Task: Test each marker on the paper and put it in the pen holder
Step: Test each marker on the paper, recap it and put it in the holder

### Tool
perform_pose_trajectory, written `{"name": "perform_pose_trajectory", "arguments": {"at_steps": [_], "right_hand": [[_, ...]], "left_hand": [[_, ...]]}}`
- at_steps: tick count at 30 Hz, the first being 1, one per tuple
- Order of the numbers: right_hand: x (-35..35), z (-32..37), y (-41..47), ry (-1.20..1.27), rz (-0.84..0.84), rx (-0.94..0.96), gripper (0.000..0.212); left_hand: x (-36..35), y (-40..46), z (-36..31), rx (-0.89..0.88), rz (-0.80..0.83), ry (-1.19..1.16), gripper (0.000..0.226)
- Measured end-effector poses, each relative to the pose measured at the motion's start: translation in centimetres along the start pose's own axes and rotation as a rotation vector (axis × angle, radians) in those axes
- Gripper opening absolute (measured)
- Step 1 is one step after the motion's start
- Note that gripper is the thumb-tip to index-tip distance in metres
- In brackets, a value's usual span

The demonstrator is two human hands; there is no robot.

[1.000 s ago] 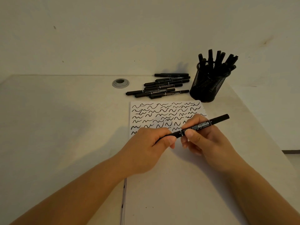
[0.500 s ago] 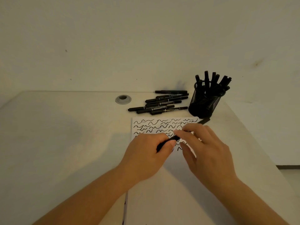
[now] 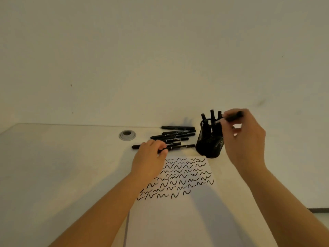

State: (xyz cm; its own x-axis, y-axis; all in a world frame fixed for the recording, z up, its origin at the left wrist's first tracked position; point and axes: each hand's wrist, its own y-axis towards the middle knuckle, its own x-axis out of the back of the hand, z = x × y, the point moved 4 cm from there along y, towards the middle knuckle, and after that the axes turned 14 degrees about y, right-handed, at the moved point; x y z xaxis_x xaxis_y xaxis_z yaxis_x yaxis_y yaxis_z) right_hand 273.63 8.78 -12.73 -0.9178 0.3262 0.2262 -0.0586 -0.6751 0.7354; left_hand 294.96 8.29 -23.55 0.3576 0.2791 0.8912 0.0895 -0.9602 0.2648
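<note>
Marker (image 3: 233, 116) pinched in right hand (image 3: 244, 139), above pen holder (image 3: 210, 141)

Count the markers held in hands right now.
2: one marker in the right hand above the pen holder; a second marker gripped by the left hand at the pile's near edge.

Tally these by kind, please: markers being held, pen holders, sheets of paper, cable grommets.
Held markers: 2
Pen holder: 1
Paper: 1
Grommet: 1
Total: 5
</note>
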Motion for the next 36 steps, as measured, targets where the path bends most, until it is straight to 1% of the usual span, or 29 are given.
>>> {"name": "perform_pose_trajectory", "arguments": {"at_steps": [3,5,7,9,11,14,16,17,20,23,26,30,33,36], "right_hand": [[1.1,-1.5,1.2,0.138,-0.150,-0.124,0.018],[1.2,-2.8,1.5,0.160,-0.188,-0.201,0.021],[1.0,-3.7,1.5,0.162,-0.197,-0.273,0.028],[0.7,-4.3,1.6,0.164,-0.198,-0.320,0.043],[0.2,-4.5,1.8,0.117,-0.160,-0.307,0.058],[-1.0,-4.5,2.0,-0.027,-0.040,-0.261,0.067],[-1.9,-4.3,1.8,-0.116,0.036,-0.226,0.065],[-2.2,-4.3,1.7,-0.146,0.047,-0.206,0.062],[-2.4,-4.6,1.4,-0.193,0.029,-0.149,0.054],[-2.8,-5.3,1.4,-0.294,0.070,-0.120,0.048],[-3.2,-5.8,1.1,-0.403,0.112,-0.104,0.037],[-3.6,-5.8,0.7,-0.418,0.109,-0.074,0.026],[-3.8,-5.6,0.7,-0.484,0.141,-0.072,0.023],[-3.7,-5.7,0.6,-0.525,0.194,-0.101,0.026]], "left_hand": [[-1.1,0.6,1.3,0.019,-0.043,0.099,0.027],[-1.6,0.7,1.5,-0.003,-0.056,0.162,0.028],[-1.7,0.8,1.5,-0.026,-0.060,0.194,0.027],[-1.8,0.9,1.5,-0.033,-0.064,0.188,0.025],[-1.7,1.0,1.6,-0.026,-0.064,0.179,0.025],[-1.8,1.1,1.8,-0.019,-0.051,0.175,0.026],[-1.9,1.3,1.7,-0.020,-0.039,0.179,0.026],[-1.9,1.5,1.7,-0.019,-0.032,0.180,0.027],[-2.0,1.9,1.4,-0.011,-0.017,0.190,0.027],[-2.1,2.0,1.4,-0.003,-0.017,0.190,0.027],[-1.9,1.9,1.7,0.007,-0.040,0.176,0.027],[-1.8,1.7,1.7,0.024,-0.076,0.146,0.027],[-1.6,1.7,1.7,0.036,-0.100,0.132,0.026],[-1.3,1.6,1.8,0.046,-0.127,0.106,0.024]]}}
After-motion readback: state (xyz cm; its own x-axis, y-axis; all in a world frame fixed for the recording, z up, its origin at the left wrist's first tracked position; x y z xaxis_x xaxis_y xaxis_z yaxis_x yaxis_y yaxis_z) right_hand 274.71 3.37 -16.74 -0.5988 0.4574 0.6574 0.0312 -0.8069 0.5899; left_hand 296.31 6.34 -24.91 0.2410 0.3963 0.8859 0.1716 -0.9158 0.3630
